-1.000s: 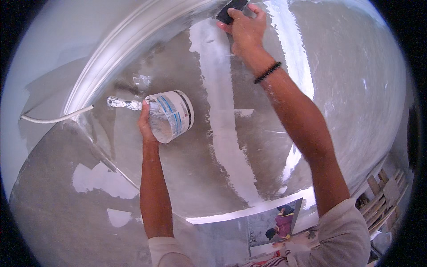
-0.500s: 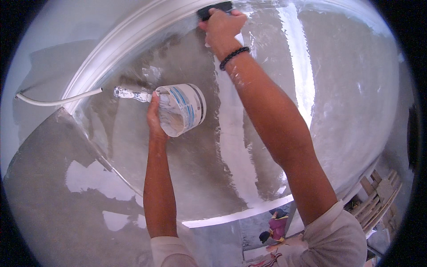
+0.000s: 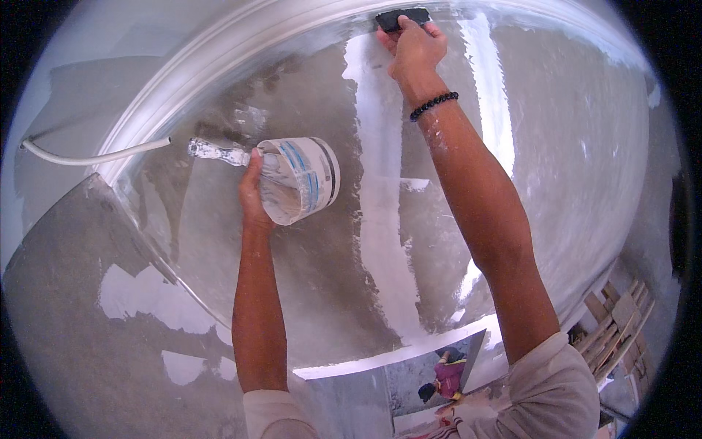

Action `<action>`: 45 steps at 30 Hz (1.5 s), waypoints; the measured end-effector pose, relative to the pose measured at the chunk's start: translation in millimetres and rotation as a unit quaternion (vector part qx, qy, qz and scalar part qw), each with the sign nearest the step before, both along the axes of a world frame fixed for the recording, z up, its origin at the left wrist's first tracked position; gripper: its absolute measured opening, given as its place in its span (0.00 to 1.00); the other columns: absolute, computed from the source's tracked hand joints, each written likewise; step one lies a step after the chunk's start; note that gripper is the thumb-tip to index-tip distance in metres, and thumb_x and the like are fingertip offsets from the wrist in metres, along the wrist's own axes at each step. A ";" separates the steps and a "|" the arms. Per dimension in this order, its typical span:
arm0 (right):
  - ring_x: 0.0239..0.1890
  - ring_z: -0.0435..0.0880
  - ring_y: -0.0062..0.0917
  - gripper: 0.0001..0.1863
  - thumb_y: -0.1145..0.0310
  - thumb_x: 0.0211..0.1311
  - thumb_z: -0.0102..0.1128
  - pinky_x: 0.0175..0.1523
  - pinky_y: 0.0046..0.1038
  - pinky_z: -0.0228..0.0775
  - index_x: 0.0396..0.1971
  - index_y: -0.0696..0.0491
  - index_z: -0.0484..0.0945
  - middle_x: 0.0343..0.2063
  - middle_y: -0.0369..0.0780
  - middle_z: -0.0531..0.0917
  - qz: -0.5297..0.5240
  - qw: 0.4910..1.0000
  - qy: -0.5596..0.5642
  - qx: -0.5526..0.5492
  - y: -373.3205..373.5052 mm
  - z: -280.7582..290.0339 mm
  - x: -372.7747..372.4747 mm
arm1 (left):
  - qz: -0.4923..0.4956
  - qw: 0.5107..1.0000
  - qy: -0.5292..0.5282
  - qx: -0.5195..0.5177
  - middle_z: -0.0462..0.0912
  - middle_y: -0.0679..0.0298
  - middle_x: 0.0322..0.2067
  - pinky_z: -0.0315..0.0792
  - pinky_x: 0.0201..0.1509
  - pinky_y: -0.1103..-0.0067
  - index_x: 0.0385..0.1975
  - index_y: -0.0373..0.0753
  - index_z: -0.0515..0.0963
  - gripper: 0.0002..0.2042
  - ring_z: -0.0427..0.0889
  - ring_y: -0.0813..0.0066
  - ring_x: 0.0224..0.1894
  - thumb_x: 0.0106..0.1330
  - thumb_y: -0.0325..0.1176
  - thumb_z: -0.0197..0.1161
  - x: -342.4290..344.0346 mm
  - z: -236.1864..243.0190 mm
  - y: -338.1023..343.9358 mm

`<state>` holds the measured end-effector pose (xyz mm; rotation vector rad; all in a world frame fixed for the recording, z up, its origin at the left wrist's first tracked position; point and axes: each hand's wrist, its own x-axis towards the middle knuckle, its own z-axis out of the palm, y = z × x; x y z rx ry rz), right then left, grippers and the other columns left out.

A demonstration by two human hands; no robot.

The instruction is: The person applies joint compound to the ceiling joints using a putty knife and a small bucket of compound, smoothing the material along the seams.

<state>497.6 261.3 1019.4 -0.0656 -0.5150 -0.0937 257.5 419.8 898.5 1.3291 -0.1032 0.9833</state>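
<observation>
**Observer:** What are you seeing around the tub?

**Me:** I am taking the white plastic tub point(image 3: 301, 179) as my landmark. My left hand point(image 3: 252, 192) is gripping it, fingers closed over its rim on the side toward me, and it is tilting so that its open mouth is facing down toward me. A putty knife point(image 3: 212, 151) smeared with white paste is sticking out to the left of the tub, pinned in the same closed hand.

**Observer:** And the other hand?

**Me:** My right hand point(image 3: 413, 47) is reaching well above and to the right of the tub, fingers curled shut on a dark trowel handle point(image 3: 402, 17) that is pressing against the grey wall point(image 3: 570, 183) just under the white cornice point(image 3: 219, 55). A black bead bracelet point(image 3: 433, 105) is sitting on that wrist.

**Observer:** Anything else nearby?

**Me:** A wet white strip of plaster point(image 3: 380, 205) is running down the wall just right of the tub. A white cable point(image 3: 95, 155) is hanging out far to its left.
</observation>
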 end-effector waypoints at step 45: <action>0.18 0.79 0.33 0.28 0.80 0.53 0.59 0.19 0.29 0.77 0.49 0.52 0.53 0.29 0.47 0.76 0.044 0.988 -0.129 -0.075 61.1 -19.0 -101.1 | 0.006 1.000 -0.018 -0.001 0.76 0.57 0.45 0.68 0.55 0.67 0.50 0.36 0.70 0.25 0.75 0.63 0.48 0.64 0.52 0.54 3.1 -4.4 -0.4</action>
